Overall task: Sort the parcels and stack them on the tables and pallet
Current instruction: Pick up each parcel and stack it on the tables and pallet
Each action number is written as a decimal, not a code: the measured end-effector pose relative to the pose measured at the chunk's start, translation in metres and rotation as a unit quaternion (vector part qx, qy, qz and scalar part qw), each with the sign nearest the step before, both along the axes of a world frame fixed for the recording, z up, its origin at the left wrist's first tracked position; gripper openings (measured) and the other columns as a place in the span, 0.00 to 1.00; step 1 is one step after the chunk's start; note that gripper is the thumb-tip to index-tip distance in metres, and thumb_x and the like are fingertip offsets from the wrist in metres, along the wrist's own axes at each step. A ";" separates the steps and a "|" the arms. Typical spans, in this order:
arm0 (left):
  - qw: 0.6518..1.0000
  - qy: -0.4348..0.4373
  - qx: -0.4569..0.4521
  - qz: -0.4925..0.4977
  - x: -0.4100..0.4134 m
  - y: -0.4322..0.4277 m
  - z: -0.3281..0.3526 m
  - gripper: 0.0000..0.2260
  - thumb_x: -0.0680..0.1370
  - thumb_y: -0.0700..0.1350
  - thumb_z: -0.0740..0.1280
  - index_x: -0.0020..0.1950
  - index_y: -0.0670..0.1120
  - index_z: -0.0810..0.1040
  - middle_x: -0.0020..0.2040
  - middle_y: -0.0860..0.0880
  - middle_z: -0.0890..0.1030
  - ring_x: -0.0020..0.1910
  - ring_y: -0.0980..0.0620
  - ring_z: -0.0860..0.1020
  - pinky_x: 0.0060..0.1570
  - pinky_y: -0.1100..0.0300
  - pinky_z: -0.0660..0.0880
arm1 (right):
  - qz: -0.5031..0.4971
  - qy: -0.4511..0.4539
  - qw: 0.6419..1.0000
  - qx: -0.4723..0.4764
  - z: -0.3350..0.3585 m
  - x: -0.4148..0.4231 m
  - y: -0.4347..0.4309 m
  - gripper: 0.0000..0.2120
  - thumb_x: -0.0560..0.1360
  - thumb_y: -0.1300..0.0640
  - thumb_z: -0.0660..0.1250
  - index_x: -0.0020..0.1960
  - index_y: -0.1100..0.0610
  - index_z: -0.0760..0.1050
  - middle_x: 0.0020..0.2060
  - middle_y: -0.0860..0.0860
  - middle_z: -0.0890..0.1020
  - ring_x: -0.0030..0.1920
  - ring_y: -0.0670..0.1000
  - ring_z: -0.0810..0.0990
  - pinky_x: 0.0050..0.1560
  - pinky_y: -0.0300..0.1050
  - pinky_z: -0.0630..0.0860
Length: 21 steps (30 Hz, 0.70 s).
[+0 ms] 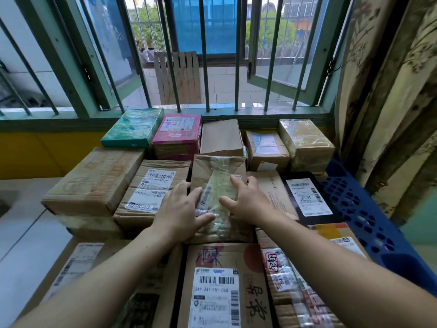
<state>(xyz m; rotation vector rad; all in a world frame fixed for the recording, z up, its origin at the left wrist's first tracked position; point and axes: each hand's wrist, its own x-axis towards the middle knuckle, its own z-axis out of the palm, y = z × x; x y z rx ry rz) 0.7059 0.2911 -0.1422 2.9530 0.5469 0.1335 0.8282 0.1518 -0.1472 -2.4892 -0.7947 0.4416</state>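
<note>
While the taped parcel [217,171] is sitting mid-stack between a labelled box [151,188] and a brown box [274,190] on the blue pallet [350,204], the left hand [179,209] and right hand [248,200] are pressing flat on its top, fingers nearly straight and clasping nothing, probably to seat it level.
</note>
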 end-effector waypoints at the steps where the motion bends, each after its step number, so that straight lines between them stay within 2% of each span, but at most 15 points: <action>1: 1.000 0.007 0.014 -0.004 -0.002 0.000 0.000 0.36 0.73 0.67 0.61 0.76 0.50 0.59 0.73 0.46 0.59 0.74 0.47 0.56 0.71 0.52 0.54 | 0.001 0.002 1.000 -0.006 0.000 0.000 0.000 0.37 0.76 0.37 0.64 0.79 0.46 0.53 0.75 0.58 0.55 0.70 0.61 0.68 0.68 0.53 0.69; 5: 0.997 0.070 0.041 -0.001 0.001 -0.002 -0.001 0.35 0.76 0.67 0.56 0.78 0.50 0.53 0.78 0.43 0.50 0.77 0.46 0.45 0.74 0.49 0.46 | -0.009 0.023 0.999 -0.038 0.002 0.004 0.011 0.38 0.78 0.35 0.59 0.80 0.44 0.45 0.79 0.58 0.45 0.77 0.63 0.55 0.74 0.57 0.59; 7: 0.995 0.095 0.042 -0.001 0.005 -0.002 -0.001 0.34 0.77 0.66 0.53 0.78 0.51 0.51 0.79 0.45 0.46 0.77 0.47 0.42 0.74 0.48 0.44 | -0.008 0.028 0.998 -0.062 0.000 0.007 0.018 0.37 0.78 0.34 0.56 0.81 0.44 0.45 0.79 0.59 0.45 0.78 0.63 0.52 0.74 0.58 0.56; 13: 0.991 0.126 0.043 -0.001 0.016 0.000 0.002 0.33 0.77 0.66 0.53 0.78 0.52 0.53 0.79 0.48 0.49 0.77 0.46 0.42 0.74 0.46 0.45 | -0.013 0.000 0.996 -0.087 -0.011 0.018 0.023 0.36 0.78 0.33 0.54 0.80 0.44 0.47 0.79 0.58 0.51 0.78 0.61 0.50 0.74 0.59 0.54; 17: 0.998 0.070 -0.005 -0.005 0.015 0.003 0.007 0.29 0.78 0.63 0.58 0.76 0.53 0.60 0.78 0.49 0.53 0.77 0.48 0.47 0.73 0.47 0.48 | -0.012 -0.006 0.997 -0.079 -0.014 0.023 0.023 0.37 0.77 0.32 0.55 0.80 0.44 0.49 0.78 0.58 0.54 0.77 0.61 0.53 0.73 0.58 0.56; 21: 0.999 0.050 -0.013 -0.007 0.001 0.004 0.009 0.29 0.78 0.61 0.59 0.76 0.53 0.58 0.78 0.49 0.53 0.77 0.50 0.47 0.74 0.50 0.47 | -0.011 -0.013 0.997 -0.077 -0.011 0.022 0.024 0.37 0.77 0.32 0.56 0.80 0.44 0.48 0.79 0.58 0.50 0.78 0.61 0.51 0.74 0.60 0.55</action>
